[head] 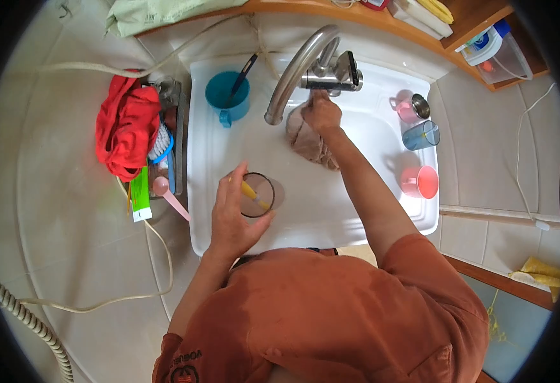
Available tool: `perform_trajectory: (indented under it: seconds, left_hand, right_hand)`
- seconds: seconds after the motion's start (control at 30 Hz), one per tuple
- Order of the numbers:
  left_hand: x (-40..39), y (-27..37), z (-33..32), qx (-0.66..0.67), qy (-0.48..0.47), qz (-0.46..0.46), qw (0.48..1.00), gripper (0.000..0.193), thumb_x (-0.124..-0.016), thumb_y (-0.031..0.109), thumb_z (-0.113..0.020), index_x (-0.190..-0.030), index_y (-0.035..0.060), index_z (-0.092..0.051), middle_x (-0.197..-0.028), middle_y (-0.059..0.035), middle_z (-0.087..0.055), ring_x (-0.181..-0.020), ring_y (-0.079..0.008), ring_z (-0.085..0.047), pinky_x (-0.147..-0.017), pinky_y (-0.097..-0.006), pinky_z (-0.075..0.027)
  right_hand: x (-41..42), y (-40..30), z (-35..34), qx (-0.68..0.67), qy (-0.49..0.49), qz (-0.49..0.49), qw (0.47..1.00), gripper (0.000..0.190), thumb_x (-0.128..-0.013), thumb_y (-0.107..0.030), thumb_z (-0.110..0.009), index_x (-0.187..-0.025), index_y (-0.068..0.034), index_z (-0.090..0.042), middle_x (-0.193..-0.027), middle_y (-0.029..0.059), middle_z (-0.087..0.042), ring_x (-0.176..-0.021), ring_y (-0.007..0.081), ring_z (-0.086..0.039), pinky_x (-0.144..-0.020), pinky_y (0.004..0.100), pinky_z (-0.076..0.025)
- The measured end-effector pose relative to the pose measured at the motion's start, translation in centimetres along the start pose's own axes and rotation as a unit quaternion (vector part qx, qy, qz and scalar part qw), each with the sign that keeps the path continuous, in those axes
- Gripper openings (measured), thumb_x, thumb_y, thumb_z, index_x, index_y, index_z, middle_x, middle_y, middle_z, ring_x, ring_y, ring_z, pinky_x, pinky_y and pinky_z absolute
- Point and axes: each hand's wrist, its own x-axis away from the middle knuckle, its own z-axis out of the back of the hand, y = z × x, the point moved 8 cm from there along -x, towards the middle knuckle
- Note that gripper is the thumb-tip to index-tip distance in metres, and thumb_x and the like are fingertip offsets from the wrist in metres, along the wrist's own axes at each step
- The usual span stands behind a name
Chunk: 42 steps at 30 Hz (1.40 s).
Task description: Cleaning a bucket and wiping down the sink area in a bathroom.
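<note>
My left hand (pixel 234 220) is wrapped around a clear dark-rimmed tumbler (pixel 263 185) at the front left of the white sink (pixel 318 210). Inside the tumbler leans a yellow-handled item (pixel 249 190), perhaps a toothbrush. Farther back, my right hand (pixel 324 115) grips a wet-looking brownish cloth (pixel 306 143) that lies bunched on the sink surface. Its fingertips are partly hidden beneath the body of the metal faucet (pixel 287 81). The curved spout ends just left of the cloth.
A teal mug (pixel 234 112) holding a dark-handled brush stands back left. Along the right rim are a pink metal-lined cup (pixel 407 111), a blue tumbler (pixel 416 137) and a pink mug (pixel 411 182). Left of the sink, a red cloth (pixel 126 124) covers part of a caddy (pixel 179 143). A wooden shelf (pixel 404 28) overhangs.
</note>
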Motion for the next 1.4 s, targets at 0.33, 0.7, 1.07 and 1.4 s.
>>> perform_trajectory:
  seconds: [0.33, 0.7, 1.07, 1.4]
  left_hand:
    - [0.6, 0.1, 0.4, -0.005, -0.007, -0.012, 1.0, 0.088, -0.057, 0.007, -0.074, -0.134, 0.0059, -0.031, -0.114, -0.0166, -0.047, -0.103, -0.0315, -0.049, -0.084, -0.0374, -0.044]
    - [0.4, -0.1, 0.3, 0.0, -0.017, -0.01, 1.0, 0.093, -0.054, 0.002, -0.075, -0.135, 0.0056, -0.029, -0.114, -0.0152, -0.047, -0.105, -0.0283, -0.049, -0.089, -0.0357, -0.041]
    - [0.8, 0.3, -0.3, -0.031, -0.033, -0.026, 0.999, 0.093, -0.054, 0.004, -0.075, -0.135, 0.0055, -0.029, -0.115, -0.0151, -0.048, -0.106, -0.0288, -0.048, -0.09, -0.0358, -0.041]
    - [1.2, 1.2, -1.0, -0.027, -0.052, -0.017, 0.998, 0.092, -0.055, 0.005, -0.076, -0.135, 0.0054, -0.03, -0.113, -0.0153, -0.048, -0.105, -0.0294, -0.049, -0.089, -0.0353, -0.041]
  right_hand:
    - [-0.5, 0.5, -0.7, 0.019, -0.117, -0.052, 0.992, 0.045, -0.077, -0.023, -0.053, -0.12, -0.012, -0.049, -0.123, 0.0141, -0.051, -0.098, 0.0315, -0.058, -0.085, 0.0389, -0.047]
    - [-1.3, 0.2, -0.6, 0.097, -0.175, -0.029, 0.979, 0.052, -0.072, -0.015, -0.053, -0.123, -0.013, -0.045, -0.119, 0.0127, -0.054, -0.094, 0.0308, -0.06, -0.082, 0.0367, -0.049]
    - [1.3, -1.5, 0.3, 0.076, -0.169, 0.048, 0.981, 0.047, -0.077, -0.016, -0.05, -0.122, -0.005, -0.042, -0.131, 0.0139, -0.043, -0.101, 0.0278, -0.058, -0.084, 0.0364, -0.048]
    - [2.0, -1.2, -0.3, 0.064, -0.165, 0.067, 0.982, 0.06, -0.072, -0.013, -0.055, -0.129, -0.008, -0.036, -0.13, 0.0131, -0.042, -0.103, 0.0275, -0.056, -0.085, 0.0367, -0.047]
